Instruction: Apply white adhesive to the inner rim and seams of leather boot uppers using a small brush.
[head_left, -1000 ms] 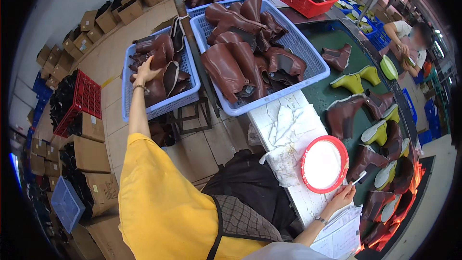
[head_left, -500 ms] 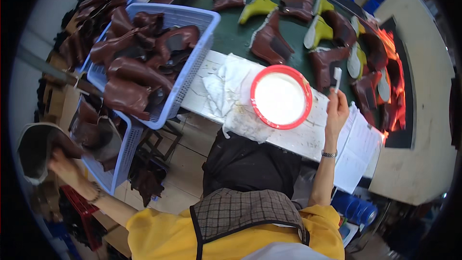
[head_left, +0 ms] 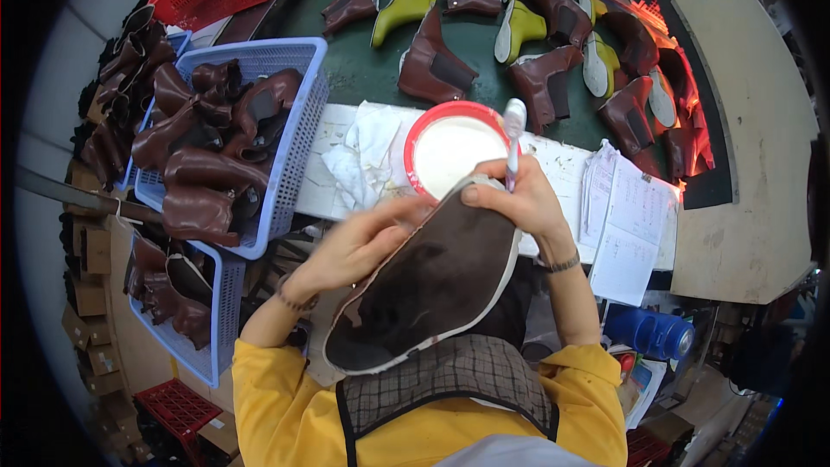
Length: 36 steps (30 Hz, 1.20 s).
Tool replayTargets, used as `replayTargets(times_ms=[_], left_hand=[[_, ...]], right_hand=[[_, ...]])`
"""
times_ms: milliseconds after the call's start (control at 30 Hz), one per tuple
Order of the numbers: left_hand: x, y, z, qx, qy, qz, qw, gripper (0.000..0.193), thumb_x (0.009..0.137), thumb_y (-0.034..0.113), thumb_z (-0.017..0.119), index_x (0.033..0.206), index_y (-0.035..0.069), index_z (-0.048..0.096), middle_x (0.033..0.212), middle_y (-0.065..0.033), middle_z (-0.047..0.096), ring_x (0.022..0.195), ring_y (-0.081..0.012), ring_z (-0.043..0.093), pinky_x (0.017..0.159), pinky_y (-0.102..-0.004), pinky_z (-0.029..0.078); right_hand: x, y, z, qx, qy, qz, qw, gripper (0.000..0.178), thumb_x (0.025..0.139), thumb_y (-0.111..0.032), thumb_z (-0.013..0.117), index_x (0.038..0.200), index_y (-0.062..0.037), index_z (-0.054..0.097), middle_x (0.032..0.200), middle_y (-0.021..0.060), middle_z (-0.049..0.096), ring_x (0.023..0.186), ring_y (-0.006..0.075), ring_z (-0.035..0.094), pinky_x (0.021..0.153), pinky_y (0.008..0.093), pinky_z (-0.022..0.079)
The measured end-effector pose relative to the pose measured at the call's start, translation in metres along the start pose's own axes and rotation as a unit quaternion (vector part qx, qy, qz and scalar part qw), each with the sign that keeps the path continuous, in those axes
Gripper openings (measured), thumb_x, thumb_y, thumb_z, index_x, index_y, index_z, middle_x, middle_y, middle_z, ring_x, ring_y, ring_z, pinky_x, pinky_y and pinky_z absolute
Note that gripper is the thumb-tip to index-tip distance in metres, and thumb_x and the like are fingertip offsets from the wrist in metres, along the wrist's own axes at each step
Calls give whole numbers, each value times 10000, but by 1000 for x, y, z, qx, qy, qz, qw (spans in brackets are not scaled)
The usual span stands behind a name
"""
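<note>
A dark brown boot upper [head_left: 432,281] is held in front of my chest, its inner side and pale edge facing up. My right hand [head_left: 529,199] pinches its far edge and also grips a white toothbrush [head_left: 514,134], bristle end upward. At the upper's left edge is my left hand [head_left: 367,238], its fingers bent against the edge and partly smeared; the fingertips are partly hidden. Just beyond the upper, a red-rimmed tub [head_left: 417,134] of white paste or liquid [head_left: 456,151] stands on the white board, partly covered by the upper and my right hand.
Blue baskets [head_left: 298,147] of brown boot uppers stand at the left. Brown uppers [head_left: 437,65] and yellow-green boot forms [head_left: 521,30] lie on the green surface [head_left: 346,78] beyond. A white cloth [head_left: 363,151] is left of the tub, papers [head_left: 635,216] right. An orange glow [head_left: 692,112] shows far right.
My left hand has brought the boot upper from beside the lower basket to my chest. My right hand, still holding the toothbrush, has moved left and taken hold of the upper's edge.
</note>
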<state>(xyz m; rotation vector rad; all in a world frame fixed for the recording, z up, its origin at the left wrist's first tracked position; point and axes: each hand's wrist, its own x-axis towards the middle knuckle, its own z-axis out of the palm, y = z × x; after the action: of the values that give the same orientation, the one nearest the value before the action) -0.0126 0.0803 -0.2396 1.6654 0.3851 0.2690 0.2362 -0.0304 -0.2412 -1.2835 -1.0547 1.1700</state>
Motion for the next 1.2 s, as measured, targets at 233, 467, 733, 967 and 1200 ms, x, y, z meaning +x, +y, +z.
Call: replayTargets(times_ms=[233, 467, 733, 967, 1200], left_hand=[[-24, 123, -13, -156, -25, 514, 843, 348, 894, 121, 722, 1172, 151, 514, 936, -33, 659, 921, -250, 618, 681, -375, 563], [-33, 160, -6, -28, 87, 598, 796, 250, 912, 103, 715, 1088, 198, 565, 977, 105, 627, 915, -169, 565, 680, -347, 535], [-41, 172, 3, 52, 146, 649, 745, 220, 920, 90, 722, 1037, 235, 606, 1027, 196, 600, 921, -115, 528, 689, -332, 515], [-25, 162, -16, 41, 62, 586, 807, 404, 860, 111, 807, 1182, 208, 584, 1126, 11, 595, 995, -226, 590, 762, -390, 535], [14, 32, -48, -30, -136, 78, 987, 1344, 658, 594, 890, 1591, -35, 155, 1580, -207, 346, 1441, -270, 384, 1203, -402, 253]], right_hand=[[8, 17, 27, 3, -17, -42, 999, 138, 871, -126, 786, 876, 4, 740, 784, -28, 679, 742, 45, 581, 686, 213, 448], [6, 7, 27, 31, 8, -40, 999, 108, 885, -91, 745, 885, 17, 738, 786, -10, 690, 746, 58, 598, 699, 218, 463], [5, 12, 30, -10, -17, -40, 999, 132, 872, -102, 775, 910, 23, 757, 805, -10, 698, 776, 63, 601, 730, 230, 465], [7, 12, 23, -11, 24, -50, 998, 150, 867, -122, 781, 904, 22, 757, 805, -10, 701, 774, 61, 604, 730, 230, 467], [13, -16, 15, -17, 16, -98, 995, 130, 862, -102, 766, 865, 26, 740, 789, 3, 694, 758, 76, 607, 721, 236, 471]])
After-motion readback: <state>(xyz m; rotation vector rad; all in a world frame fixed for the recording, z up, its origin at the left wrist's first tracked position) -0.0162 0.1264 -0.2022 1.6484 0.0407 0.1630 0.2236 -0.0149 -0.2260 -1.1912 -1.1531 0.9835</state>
